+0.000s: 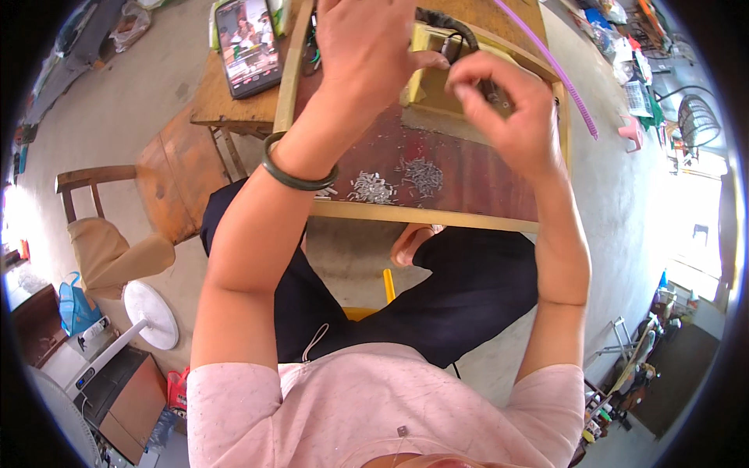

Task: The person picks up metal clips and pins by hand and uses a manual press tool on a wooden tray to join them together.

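My left hand (365, 47) reaches over the wooden-framed tray (484, 195), its thumb stretched toward the right; its other fingers run past the top edge of the picture, so its grip is hidden. Close by on the right, my right hand (515, 105) has its thumb and index finger curled together in a pinch, slightly blurred. Whatever may be between those fingertips is too small to make out. Beyond the hands, a dark cable (462, 27) curves over a yellow box-like piece (421, 82). Nearer me lie a pile of silvery pins (373, 188) and a pile of darker grey bits (422, 177).
A phone (248, 47) showing a video lies on the wooden table (226, 101) at left. A purple ribbed tube (558, 70) slants past the tray's right side. A wooden chair (168, 183) stands left, with a white fan (148, 316) below. Clutter lines the right wall.
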Motion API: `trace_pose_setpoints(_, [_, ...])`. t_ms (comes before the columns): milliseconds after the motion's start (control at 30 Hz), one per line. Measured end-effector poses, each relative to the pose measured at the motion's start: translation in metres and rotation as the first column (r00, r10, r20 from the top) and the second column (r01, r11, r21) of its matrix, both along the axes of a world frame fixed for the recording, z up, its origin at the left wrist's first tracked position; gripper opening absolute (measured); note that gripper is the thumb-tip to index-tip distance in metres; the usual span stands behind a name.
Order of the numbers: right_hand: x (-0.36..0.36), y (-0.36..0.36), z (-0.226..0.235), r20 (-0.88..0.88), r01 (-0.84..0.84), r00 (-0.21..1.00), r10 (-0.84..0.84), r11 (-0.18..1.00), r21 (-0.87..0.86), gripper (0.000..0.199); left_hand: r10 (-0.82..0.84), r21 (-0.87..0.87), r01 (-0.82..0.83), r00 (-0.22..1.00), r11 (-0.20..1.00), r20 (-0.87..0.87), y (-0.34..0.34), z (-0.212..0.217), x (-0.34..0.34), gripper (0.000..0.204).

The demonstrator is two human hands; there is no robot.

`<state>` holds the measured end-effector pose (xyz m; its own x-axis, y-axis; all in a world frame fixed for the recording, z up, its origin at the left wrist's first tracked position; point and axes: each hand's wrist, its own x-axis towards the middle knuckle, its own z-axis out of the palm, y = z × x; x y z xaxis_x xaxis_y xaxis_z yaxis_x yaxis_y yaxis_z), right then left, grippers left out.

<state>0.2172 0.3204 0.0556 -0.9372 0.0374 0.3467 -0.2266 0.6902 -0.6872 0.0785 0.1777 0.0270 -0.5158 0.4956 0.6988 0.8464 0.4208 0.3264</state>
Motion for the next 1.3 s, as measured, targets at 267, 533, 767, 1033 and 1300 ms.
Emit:
trace_pose_setpoints(267, [-0.035, 0.022, -0.021, -0.33, 0.232, 0.933, -0.147, 0.944, 0.234, 0.025, 0.023, -0.049, -0.023, 1.0, 0.999, -0.001, 0.0, 0.005, 0.003, 0.053])
trace_pose_setpoints(533, [-0.045, 0.016, -0.024, -0.379, 0.24, 0.918, -0.115, 0.923, 0.301, 0.02, 0.028, -0.067, -0.032, 0.998, 0.997, -0.051, 0.0, -0.001, -0.002, 0.055])
trace_pose_setpoints(767, [-0.045, 0.013, -0.022, -0.433, 0.261, 0.897, -0.093, 0.901, 0.347, 0.019, 0.048, -0.083, -0.052, 0.997, 0.995, -0.057, 0.001, -0.002, -0.003, 0.056])
trace_pose_setpoints(1033, [-0.046, 0.009, -0.015, -0.465, 0.283, 0.883, -0.058, 0.858, 0.43, 0.015, 0.042, -0.074, -0.046, 0.998, 0.996, -0.056, 0.001, -0.003, -0.004, 0.056])
trace_pose_setpoints(1300, [-0.048, -0.003, -0.009, -0.527, 0.394, 0.848, -0.048, 0.722, 0.568, 0.011, 0.037, -0.065, -0.04, 0.998, 0.997, -0.053, 0.001, -0.003, -0.003, 0.055])
